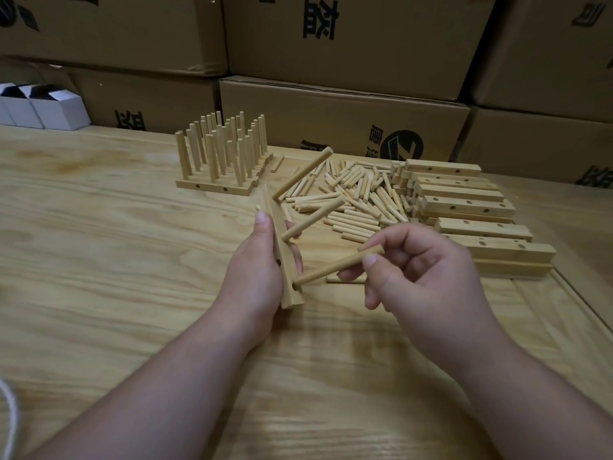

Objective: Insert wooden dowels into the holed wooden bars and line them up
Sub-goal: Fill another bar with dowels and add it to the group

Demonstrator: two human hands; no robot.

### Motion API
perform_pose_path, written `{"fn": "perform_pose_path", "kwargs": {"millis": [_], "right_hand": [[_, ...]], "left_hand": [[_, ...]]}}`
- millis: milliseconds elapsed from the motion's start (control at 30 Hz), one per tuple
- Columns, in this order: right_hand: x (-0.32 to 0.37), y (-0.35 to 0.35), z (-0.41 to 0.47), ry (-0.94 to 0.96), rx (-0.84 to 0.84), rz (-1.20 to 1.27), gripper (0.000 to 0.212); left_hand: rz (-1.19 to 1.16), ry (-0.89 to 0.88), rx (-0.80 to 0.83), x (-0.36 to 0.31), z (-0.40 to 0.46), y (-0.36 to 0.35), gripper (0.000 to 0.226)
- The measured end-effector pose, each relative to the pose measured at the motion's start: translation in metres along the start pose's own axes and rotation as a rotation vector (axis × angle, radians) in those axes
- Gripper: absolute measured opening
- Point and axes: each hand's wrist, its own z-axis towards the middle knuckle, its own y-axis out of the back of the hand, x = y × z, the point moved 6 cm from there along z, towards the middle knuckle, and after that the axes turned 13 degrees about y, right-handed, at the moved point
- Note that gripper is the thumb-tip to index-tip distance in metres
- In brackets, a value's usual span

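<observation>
My left hand [257, 270] grips a holed wooden bar [288, 288] held on edge above the table. Two dowels stick out of the bar to the right, one [303, 172] near its far end and one [313, 218] at its middle. My right hand [421, 277] pinches a third dowel [338, 264] between thumb and fingers, its tip at the bar's nearest hole. Finished bars with upright dowels [220, 154] stand in a row at the back. A heap of loose dowels [358, 197] lies to the right, beside stacked empty bars [471, 207].
The wooden table [116, 260] spans the view, with a groove near its right edge. Cardboard boxes [345, 114] are stacked along the back. Small white boxes [49, 109] sit at the far left. A white cord [11, 416] lies at the lower left.
</observation>
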Motion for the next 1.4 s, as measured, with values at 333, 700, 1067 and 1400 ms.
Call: {"fn": "perform_pose_path", "kwargs": {"millis": [333,700,1067,1400], "right_hand": [[0.001,-0.004,-0.002,0.049,0.087,-0.063,0.003],[-0.005,-0.004,0.0,0.046,0.141,-0.151,0.003],[-0.009,-0.002,0.001,0.012,0.214,-0.194,0.006],[-0.017,-0.003,0.001,-0.053,0.149,-0.103,0.008]], "left_hand": [[-0.038,0.029,-0.01,0.002,0.002,0.003,0.073],[0.029,-0.057,0.001,-0.003,-0.002,0.0,0.058],[-0.061,-0.018,-0.035,-0.002,-0.002,0.002,0.057],[-0.013,-0.023,-0.104,-0.004,-0.003,0.005,0.058]]}}
